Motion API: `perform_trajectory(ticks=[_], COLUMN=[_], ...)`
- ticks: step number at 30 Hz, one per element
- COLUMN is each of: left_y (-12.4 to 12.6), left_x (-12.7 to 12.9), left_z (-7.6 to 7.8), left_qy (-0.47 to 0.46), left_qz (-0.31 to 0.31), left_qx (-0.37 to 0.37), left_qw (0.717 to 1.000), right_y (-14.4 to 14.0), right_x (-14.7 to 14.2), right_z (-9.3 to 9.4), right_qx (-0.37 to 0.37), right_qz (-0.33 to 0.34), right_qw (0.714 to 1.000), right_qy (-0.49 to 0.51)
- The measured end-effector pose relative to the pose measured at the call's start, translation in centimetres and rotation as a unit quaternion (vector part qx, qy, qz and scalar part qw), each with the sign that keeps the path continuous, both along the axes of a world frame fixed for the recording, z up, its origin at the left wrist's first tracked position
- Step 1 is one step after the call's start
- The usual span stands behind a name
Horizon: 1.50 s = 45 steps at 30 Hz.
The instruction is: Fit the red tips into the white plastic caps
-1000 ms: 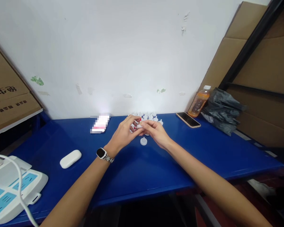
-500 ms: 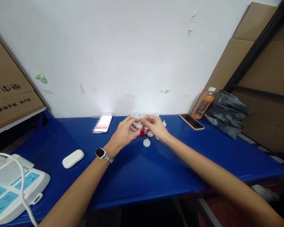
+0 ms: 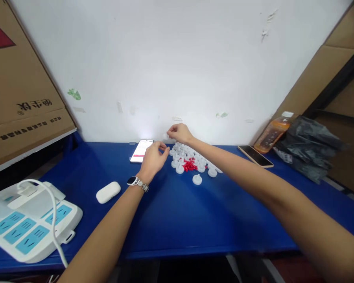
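Observation:
At the wall end of the table, my right hand (image 3: pixel 179 133) pinches a small translucent white plastic piece (image 3: pixel 165 136) between thumb and fingertips. It looks like one of the round white plastic discs with a short stem (image 3: pixel 197 179) on the table, though its outline is faint. Below and to the left is my left hand (image 3: pixel 155 158), fingers loosely curled with a small gap from the thumb; nothing shows between them. Many white discs lie heaped beneath my right forearm, around a pile of small red pieces (image 3: pixel 190 164).
Behind my left hand lies a lit phone (image 3: pixel 141 151). A white earbud case (image 3: pixel 108 192) and a white power strip (image 3: pixel 32 232) are on the left. To the right are another phone (image 3: pixel 255 156), a drink bottle (image 3: pixel 273 133) and a black plastic bag (image 3: pixel 308 145).
My hands have come apart. The right one has risen toward the wall with the white piece; the left has drawn back to the left, uncovering the discs and red pieces. The view has shifted.

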<state>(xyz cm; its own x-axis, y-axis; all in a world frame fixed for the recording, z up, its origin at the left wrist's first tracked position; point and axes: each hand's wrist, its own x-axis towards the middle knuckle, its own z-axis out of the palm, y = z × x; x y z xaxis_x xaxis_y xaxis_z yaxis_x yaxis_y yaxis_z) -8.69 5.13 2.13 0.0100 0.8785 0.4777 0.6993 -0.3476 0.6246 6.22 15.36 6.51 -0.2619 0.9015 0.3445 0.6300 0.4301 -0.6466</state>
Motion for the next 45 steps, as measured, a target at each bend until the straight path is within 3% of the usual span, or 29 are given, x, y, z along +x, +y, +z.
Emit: perform_trajectory(ticks=[6, 11, 20, 25, 34, 39, 45], left_y=[0.3, 0.1, -0.6, -0.5, -0.4, -0.3, -1.1], left_x=[-0.4, 0.0, 0.6, 0.8, 0.6, 0.5, 1.3], left_z=[-0.7, -0.6, -0.3, -0.4, -0.4, -0.2, 0.4], left_qy=[0.060, 0.082, 0.088, 0.091, 0.098, 0.080, 0.040], left_qz=[-0.022, -0.034, -0.062, -0.056, -0.052, -0.046, -0.051], left_qx=[-0.063, -0.068, -0.079, -0.085, -0.080, -0.029, 0.068], left_qw=[0.996, 0.994, 0.991, 0.991, 0.991, 0.995, 0.996], right_y=[3.9, 4.6, 2.0, 0.5, 0.7, 0.1, -3.9], right_x=[-2.2, -2.9, 0.0, 2.5, 2.9, 3.2, 5.4], right_z=[-1.5, -2.2, -0.6, -0.9, -1.9, -1.1, 0.5], right_qx=[-0.040, -0.064, -0.028, -0.022, -0.041, -0.036, 0.019], right_qz=[-0.058, -0.061, -0.081, -0.061, -0.049, -0.053, -0.030], right_qw=[0.981, 0.971, 0.964, 0.959, 0.967, 0.976, 0.999], right_qy=[-0.182, -0.221, -0.251, -0.275, -0.246, -0.210, -0.016])
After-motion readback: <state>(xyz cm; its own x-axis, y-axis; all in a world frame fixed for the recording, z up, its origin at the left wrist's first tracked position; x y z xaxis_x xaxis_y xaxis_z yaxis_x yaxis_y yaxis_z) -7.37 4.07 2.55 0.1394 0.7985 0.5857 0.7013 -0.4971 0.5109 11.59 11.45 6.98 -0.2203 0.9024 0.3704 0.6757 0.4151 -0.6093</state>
